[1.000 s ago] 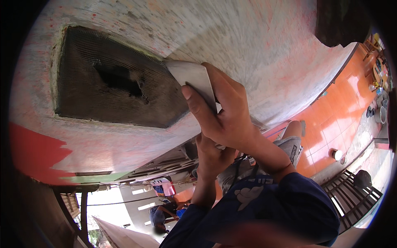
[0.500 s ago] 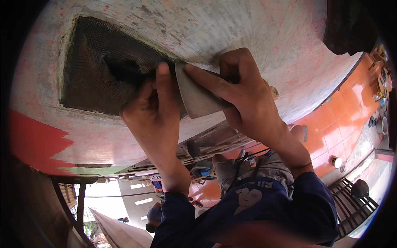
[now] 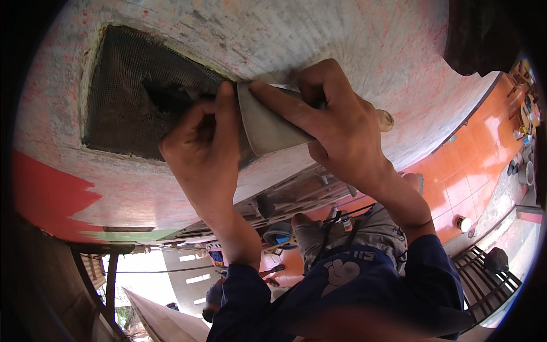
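In my right hand (image 3: 347,131) is a putty knife with a broad, flat grey blade (image 3: 270,122). My index finger lies stretched along the blade, and the rounded butt of its handle (image 3: 386,120) shows behind my wrist side. The blade's edge is against the upper right rim of a wall opening covered by dark wire mesh (image 3: 122,97). A ragged tear (image 3: 162,98) runs through the mesh. Beside it, my left hand (image 3: 205,142) is closed, fingers curled in, with its thumb tip right next to the blade's corner. What those fingers pinch is hidden.
The wall (image 3: 256,34) is grey-white with reddish smears, with a red painted patch (image 3: 51,185) at lower left. Far below are an orange tiled floor (image 3: 473,165), a metal rack (image 3: 484,285) and a round tub (image 3: 279,233). Another person (image 3: 213,299) is partly visible at lower left.
Both hands have shifted slightly up and left along the mesh, the putty knife with them. The handle's butt now shows more behind my right hand.
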`<state>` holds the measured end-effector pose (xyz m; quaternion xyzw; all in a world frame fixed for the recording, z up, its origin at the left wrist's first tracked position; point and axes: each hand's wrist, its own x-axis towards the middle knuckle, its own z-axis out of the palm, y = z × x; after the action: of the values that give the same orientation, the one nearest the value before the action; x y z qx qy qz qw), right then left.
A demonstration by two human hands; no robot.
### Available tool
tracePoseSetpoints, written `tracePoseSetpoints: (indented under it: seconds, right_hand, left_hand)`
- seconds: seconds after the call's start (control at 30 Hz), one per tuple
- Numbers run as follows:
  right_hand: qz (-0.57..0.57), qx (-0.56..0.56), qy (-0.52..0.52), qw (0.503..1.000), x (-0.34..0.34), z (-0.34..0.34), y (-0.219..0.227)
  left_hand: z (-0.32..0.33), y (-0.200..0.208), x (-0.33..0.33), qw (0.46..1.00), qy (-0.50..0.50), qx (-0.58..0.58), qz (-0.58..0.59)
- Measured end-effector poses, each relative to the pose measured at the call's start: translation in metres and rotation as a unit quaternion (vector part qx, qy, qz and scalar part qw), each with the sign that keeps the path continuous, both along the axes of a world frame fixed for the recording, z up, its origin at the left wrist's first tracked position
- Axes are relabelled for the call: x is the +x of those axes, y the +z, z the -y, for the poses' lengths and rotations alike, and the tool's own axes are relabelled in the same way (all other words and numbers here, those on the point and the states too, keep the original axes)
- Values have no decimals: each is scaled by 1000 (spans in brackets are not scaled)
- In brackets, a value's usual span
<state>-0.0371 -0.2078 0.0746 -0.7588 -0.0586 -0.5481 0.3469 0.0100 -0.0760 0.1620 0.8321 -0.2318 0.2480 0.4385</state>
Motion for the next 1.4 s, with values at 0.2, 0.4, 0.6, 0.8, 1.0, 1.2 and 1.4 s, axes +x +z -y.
tracePoseSetpoints:
  seconds: [0.2,0.4,0.6,0.8,1.0,1.2,1.4]
  right_hand:
    - [-2,9,-10,1000,-2,-4,2]
    - [-33,42,4,999,-7,-14,5]
    - [-4,65,-6,998,1,-23,13]
    - [-24,64,-9,998,-2,-26,14]
    - [-7,78,-5,997,-1,-27,13]
    - [-21,83,-4,996,-1,-34,19]
    - [-19,88,10,996,-4,-31,25]
  left_hand:
    - [1,2,-3,999,-35,-7,-17]
    - [0,2,-4,998,-47,-17,-27]
    - [-13,2,1,996,-78,13,-33]
    - [-18,1,5,994,-93,30,-45]
    - [-18,0,7,994,-97,38,-41]
    - [-22,-1,9,992,-116,30,-33]
    - [-23,0,11,991,-123,30,-32]
